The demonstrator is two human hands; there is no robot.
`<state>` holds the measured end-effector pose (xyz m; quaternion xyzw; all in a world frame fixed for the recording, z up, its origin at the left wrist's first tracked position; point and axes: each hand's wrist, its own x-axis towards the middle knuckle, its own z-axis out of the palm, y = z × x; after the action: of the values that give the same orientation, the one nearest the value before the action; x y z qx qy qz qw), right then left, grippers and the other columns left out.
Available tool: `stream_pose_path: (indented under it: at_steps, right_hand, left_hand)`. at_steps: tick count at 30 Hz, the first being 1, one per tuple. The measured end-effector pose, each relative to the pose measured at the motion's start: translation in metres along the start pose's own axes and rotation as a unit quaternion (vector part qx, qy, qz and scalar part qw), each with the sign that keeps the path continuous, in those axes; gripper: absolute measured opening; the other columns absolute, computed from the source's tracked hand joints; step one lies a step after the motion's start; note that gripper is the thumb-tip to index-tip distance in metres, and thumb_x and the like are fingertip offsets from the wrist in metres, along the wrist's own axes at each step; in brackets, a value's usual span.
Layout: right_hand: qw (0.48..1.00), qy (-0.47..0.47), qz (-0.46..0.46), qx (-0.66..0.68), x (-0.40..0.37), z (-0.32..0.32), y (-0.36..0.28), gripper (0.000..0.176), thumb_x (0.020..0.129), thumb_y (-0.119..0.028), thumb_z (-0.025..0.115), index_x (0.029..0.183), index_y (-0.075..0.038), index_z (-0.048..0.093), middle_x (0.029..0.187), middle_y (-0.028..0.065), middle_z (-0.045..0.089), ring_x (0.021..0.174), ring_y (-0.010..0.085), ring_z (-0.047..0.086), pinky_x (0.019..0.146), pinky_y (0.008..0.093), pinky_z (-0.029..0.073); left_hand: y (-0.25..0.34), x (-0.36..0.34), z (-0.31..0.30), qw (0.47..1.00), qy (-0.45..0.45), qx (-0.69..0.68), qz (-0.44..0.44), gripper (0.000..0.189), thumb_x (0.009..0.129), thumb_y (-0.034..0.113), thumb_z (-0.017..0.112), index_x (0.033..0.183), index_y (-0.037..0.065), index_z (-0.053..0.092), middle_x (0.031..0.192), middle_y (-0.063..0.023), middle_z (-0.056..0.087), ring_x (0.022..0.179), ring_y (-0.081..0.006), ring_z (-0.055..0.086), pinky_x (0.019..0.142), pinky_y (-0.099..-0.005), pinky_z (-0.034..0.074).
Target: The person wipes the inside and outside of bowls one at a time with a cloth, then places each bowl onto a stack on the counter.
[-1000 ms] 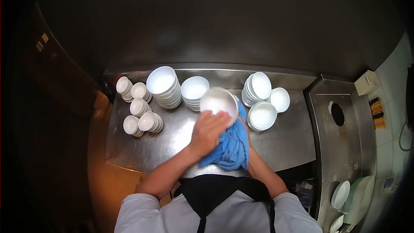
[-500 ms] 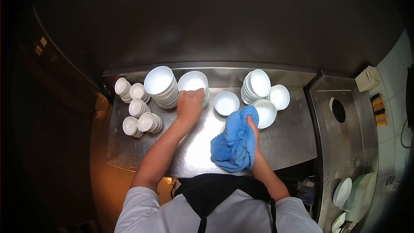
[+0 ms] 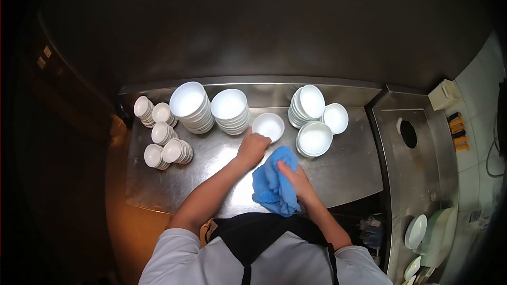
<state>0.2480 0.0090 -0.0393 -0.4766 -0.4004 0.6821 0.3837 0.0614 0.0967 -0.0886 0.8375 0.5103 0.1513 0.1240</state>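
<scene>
My left hand (image 3: 253,149) is at the near left rim of a single white bowl (image 3: 268,127), which stands upright on the steel counter. Its thumb and curled fingers appear to close on that rim; the fingertips are partly hidden. In my right hand (image 3: 297,180) is a bunched blue cloth (image 3: 275,183), held just in front of the bowl with its lower end hanging toward me. Left of the bowl rises a stack of white bowls (image 3: 229,106), beside a taller stack of larger bowls (image 3: 190,103).
Several short stacks of small white cups (image 3: 172,151) occupy the counter's left side. To the right are stacked bowls (image 3: 310,103), another bowl stack (image 3: 315,138) and a bowl (image 3: 335,118). A steel sink unit (image 3: 409,179) adjoins the counter (image 3: 343,179) on the right.
My left hand has left the bowl stack and come right and nearer to me, to the single bowl. My right hand and the cloth have shifted slightly left and toward me.
</scene>
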Motion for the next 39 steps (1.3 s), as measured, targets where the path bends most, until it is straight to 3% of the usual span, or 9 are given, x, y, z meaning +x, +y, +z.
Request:
stream_pose_path:
  at_steps: [5, 8, 13, 16, 24, 28, 34, 37, 39]
  right_hand:
    - [0.966, 0.112, -0.136, -0.187, -0.003, 0.005, 0.004, 0.052, 0.088, -0.026, 0.069, 0.126, 0.005, 0.052, 0.114, 0.0157, 0.063, 0.101, 0.0239, 0.063, 0.087, 0.0347, 0.050]
    - [0.753, 0.225, -0.406, -0.466, 0.008, 0.041, 0.013, 0.067, 0.077, -0.021, 0.077, 0.129, 0.010, 0.047, 0.123, 0.0261, 0.056, 0.110, 0.0336, 0.060, 0.093, 0.0396, 0.047]
    - [0.975, 0.093, -0.194, -0.049, 0.037, 0.028, -0.026, 0.051, 0.087, -0.030, 0.069, 0.119, 0.006, 0.054, 0.102, 0.0189, 0.066, 0.098, 0.0308, 0.066, 0.089, 0.0408, 0.050]
    - [0.946, -0.065, 0.029, 0.315, 0.067, 0.003, -0.010, 0.043, 0.097, -0.036, 0.054, 0.117, 0.003, 0.057, 0.105, 0.0129, 0.066, 0.099, 0.0257, 0.065, 0.091, 0.0373, 0.049]
    - [0.826, 0.136, -0.437, -0.330, 0.011, 0.067, -0.044, 0.031, 0.092, -0.019, 0.061, 0.116, -0.001, 0.062, 0.120, 0.0124, 0.060, 0.110, 0.0209, 0.057, 0.094, 0.0390, 0.046]
    - [0.995, -0.061, -0.081, 0.003, 0.025, 0.014, -0.072, 0.033, 0.092, -0.021, 0.064, 0.120, -0.003, 0.060, 0.113, 0.0090, 0.063, 0.100, 0.0184, 0.062, 0.086, 0.0330, 0.051]
    - [0.981, -0.026, -0.032, 0.190, 0.015, 0.014, -0.065, 0.038, 0.091, -0.020, 0.068, 0.122, -0.003, 0.056, 0.110, 0.0077, 0.064, 0.099, 0.0187, 0.062, 0.089, 0.0332, 0.051]
    - [0.978, 0.032, -0.054, 0.201, 0.017, 0.045, -0.044, 0.037, 0.091, -0.018, 0.067, 0.122, -0.003, 0.056, 0.110, 0.0074, 0.064, 0.101, 0.0187, 0.061, 0.090, 0.0339, 0.050]
    - [0.983, -0.003, -0.049, 0.178, 0.005, 0.058, -0.039, 0.033, 0.093, -0.019, 0.064, 0.121, -0.003, 0.056, 0.112, 0.0075, 0.064, 0.103, 0.0189, 0.061, 0.090, 0.0346, 0.049]
  left_hand:
    - [0.029, -0.042, 0.005, 0.901, 0.043, -0.390, -0.187, 0.019, 0.091, 0.013, 0.056, 0.102, 0.002, 0.067, 0.089, -0.0129, 0.070, 0.085, -0.0262, 0.065, 0.082, -0.0401, 0.050]
    - [0.053, -0.076, 0.006, 0.905, 0.082, -0.397, -0.129, 0.019, 0.094, 0.006, 0.055, 0.107, -0.002, 0.066, 0.092, -0.0043, 0.070, 0.089, -0.0109, 0.062, 0.081, -0.0291, 0.051]
    - [0.064, -0.092, -0.036, 0.866, 0.043, -0.487, -0.107, 0.020, 0.096, 0.010, 0.056, 0.109, -0.002, 0.066, 0.097, -0.0048, 0.070, 0.090, -0.0094, 0.061, 0.079, -0.0260, 0.050]
    - [0.097, -0.090, -0.084, 0.869, 0.182, -0.460, 0.025, 0.020, 0.096, 0.010, 0.056, 0.107, -0.004, 0.065, 0.091, -0.0052, 0.070, 0.083, -0.0096, 0.061, 0.074, -0.0246, 0.050]
    - [0.071, -0.085, -0.066, 0.931, 0.183, -0.311, -0.061, 0.012, 0.089, 0.006, 0.053, 0.092, 0.000, 0.064, 0.078, -0.0253, 0.063, 0.075, -0.0437, 0.062, 0.064, -0.0400, 0.051]
    - [0.084, -0.097, -0.116, 0.890, -0.007, -0.453, -0.047, 0.019, 0.094, 0.016, 0.060, 0.102, 0.000, 0.067, 0.079, -0.0077, 0.068, 0.069, -0.0135, 0.060, 0.066, -0.0272, 0.048]
    - [0.064, -0.087, -0.082, 0.632, 0.172, -0.742, -0.142, 0.049, 0.098, 0.014, 0.051, 0.143, 0.000, 0.036, 0.129, -0.0119, 0.052, 0.117, -0.0197, 0.053, 0.100, -0.0299, 0.040]
    - [0.068, -0.092, -0.070, 0.891, 0.274, -0.357, -0.056, 0.063, 0.094, 0.028, 0.060, 0.146, 0.003, 0.034, 0.141, -0.0189, 0.039, 0.132, -0.0246, 0.039, 0.103, -0.0345, 0.038]
    - [0.068, -0.089, -0.061, 0.764, 0.247, -0.581, -0.130, 0.062, 0.090, 0.028, 0.064, 0.141, 0.003, 0.039, 0.134, -0.0180, 0.046, 0.123, -0.0265, 0.047, 0.101, -0.0352, 0.040]
